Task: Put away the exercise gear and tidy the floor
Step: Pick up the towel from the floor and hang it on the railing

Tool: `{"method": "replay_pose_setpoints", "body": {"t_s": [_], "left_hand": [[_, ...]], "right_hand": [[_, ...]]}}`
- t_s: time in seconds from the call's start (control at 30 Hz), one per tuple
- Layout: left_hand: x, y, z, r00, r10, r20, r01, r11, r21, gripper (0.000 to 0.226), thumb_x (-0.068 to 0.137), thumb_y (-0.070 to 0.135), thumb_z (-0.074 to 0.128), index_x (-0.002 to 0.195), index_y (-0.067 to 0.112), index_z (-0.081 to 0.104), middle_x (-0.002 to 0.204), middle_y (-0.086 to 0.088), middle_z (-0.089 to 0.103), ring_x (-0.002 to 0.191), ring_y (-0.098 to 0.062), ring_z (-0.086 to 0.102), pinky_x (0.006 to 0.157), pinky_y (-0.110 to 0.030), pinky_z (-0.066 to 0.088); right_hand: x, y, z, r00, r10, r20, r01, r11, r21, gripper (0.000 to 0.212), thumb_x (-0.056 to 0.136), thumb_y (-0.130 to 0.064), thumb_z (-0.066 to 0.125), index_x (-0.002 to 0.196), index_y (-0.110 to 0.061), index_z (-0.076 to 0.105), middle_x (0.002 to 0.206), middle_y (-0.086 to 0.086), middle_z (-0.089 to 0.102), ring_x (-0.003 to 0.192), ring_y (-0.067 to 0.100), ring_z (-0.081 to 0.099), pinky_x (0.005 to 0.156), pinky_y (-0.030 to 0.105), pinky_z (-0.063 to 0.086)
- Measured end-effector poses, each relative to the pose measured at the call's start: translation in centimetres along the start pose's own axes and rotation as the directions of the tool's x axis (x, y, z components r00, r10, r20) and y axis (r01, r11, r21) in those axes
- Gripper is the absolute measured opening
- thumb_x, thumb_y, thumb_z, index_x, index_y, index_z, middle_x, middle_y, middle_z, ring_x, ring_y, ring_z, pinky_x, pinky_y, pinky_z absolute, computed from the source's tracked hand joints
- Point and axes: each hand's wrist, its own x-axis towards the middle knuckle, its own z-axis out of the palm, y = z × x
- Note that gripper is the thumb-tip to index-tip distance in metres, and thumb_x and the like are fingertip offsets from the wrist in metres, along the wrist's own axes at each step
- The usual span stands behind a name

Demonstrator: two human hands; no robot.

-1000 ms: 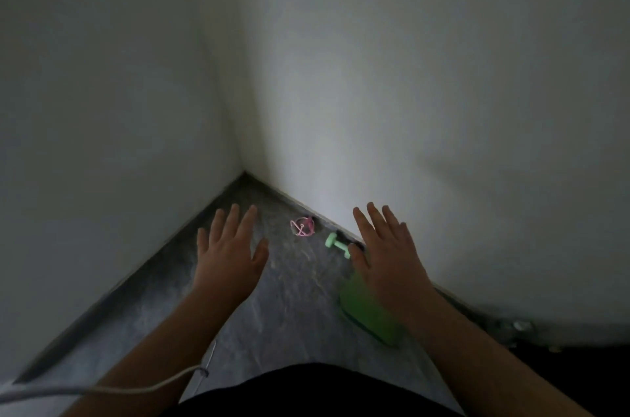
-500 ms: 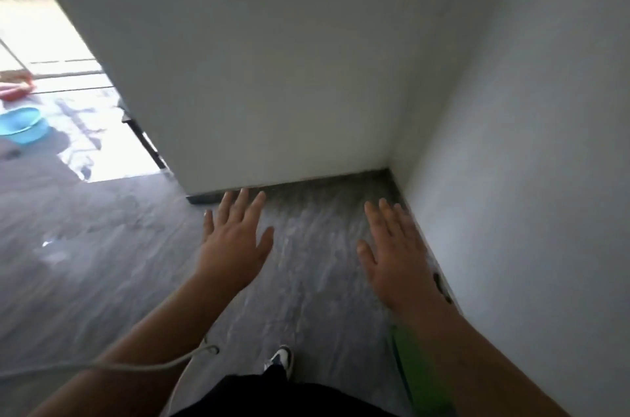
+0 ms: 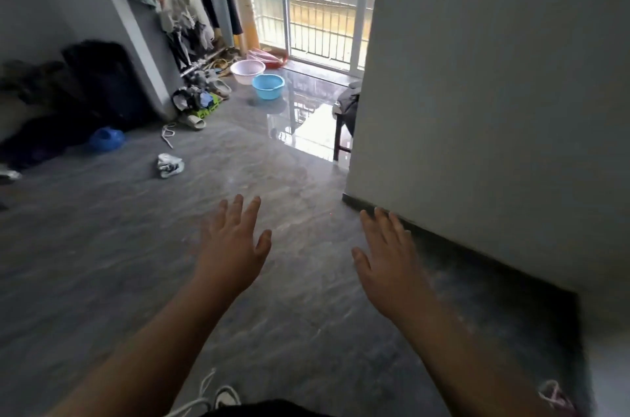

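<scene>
Both my hands are held out in front of me over the grey floor, palms down with fingers spread. My left hand (image 3: 235, 246) holds nothing. My right hand (image 3: 388, 259) is also empty and hovers near the dark skirting of the white wall (image 3: 494, 109). A pink ring-shaped exercise item (image 3: 555, 398) lies on the floor at the bottom right corner, close to the wall. The green dumbbell and green mat are out of view.
A white cloth or shoe (image 3: 169, 165) and a white cord (image 3: 167, 134) lie on the floor at left. A blue bowl (image 3: 105, 138), dark bags (image 3: 102, 79), shoes, a blue basin (image 3: 268, 86) and a white basin (image 3: 247, 71) sit farther back near the balcony door.
My view has swung left from the dim corner with the pink ring, green dumbbell and mat out to the open room. Both hands stay open and empty.
</scene>
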Motion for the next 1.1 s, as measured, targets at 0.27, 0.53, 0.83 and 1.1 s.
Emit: {"method": "replay_pose_setpoints", "body": {"t_s": [0.27, 0.53, 0.83, 1.1], "left_hand": [[4.5, -21.1, -4.4, 0.988, -0.157, -0.006, 0.156, 0.979, 0.128, 0.076, 0.085, 0.057, 0.020, 0.151, 0.020, 0.030, 0.154, -0.017, 0.035, 0.140, -0.042, 0.027, 0.112, -0.059, 0.026], [10.9, -34.5, -8.5, 0.965, -0.261, -0.023, 0.262, 0.963, 0.068, 0.071, 0.090, 0.050, 0.033, 0.154, 0.022, 0.026, 0.158, -0.015, 0.029, 0.144, -0.041, 0.024, 0.115, -0.059, 0.022], [23.7, -43.8, -7.1, 0.929, -0.367, -0.055, 0.367, 0.930, -0.003, 0.065, 0.097, 0.048, 0.038, 0.155, 0.025, 0.022, 0.161, -0.012, 0.024, 0.147, -0.038, 0.020, 0.117, -0.056, 0.017], [37.7, -51.1, -9.0, 0.875, -0.476, -0.090, 0.481, 0.876, 0.041, 0.067, 0.095, 0.052, 0.029, 0.156, 0.025, 0.018, 0.161, -0.012, 0.023, 0.148, -0.036, 0.017, 0.118, -0.055, 0.015]], "right_hand": [[13.6, -18.4, 8.6, 0.980, -0.185, 0.066, 0.186, 0.983, 0.000, 0.061, 0.102, -0.050, 0.021, 0.157, -0.030, 0.004, 0.165, -0.003, -0.003, 0.151, 0.020, -0.008, 0.123, 0.043, 0.002], [23.7, -32.1, 13.8, 0.961, -0.240, 0.137, 0.239, 0.971, 0.027, 0.061, 0.102, -0.047, 0.028, 0.156, -0.032, 0.002, 0.165, -0.005, -0.002, 0.151, 0.018, -0.007, 0.122, 0.042, 0.002], [39.9, -37.8, 19.6, 0.931, -0.298, 0.212, 0.289, 0.954, 0.073, 0.063, 0.102, -0.049, 0.027, 0.156, -0.033, -0.001, 0.165, -0.007, -0.006, 0.150, 0.015, -0.012, 0.122, 0.040, -0.002], [58.9, -44.4, 24.5, 0.849, -0.455, 0.268, 0.435, 0.890, 0.136, 0.064, 0.101, -0.047, 0.032, 0.157, -0.031, 0.005, 0.165, -0.005, -0.001, 0.151, 0.015, -0.009, 0.121, 0.040, -0.001]]}}
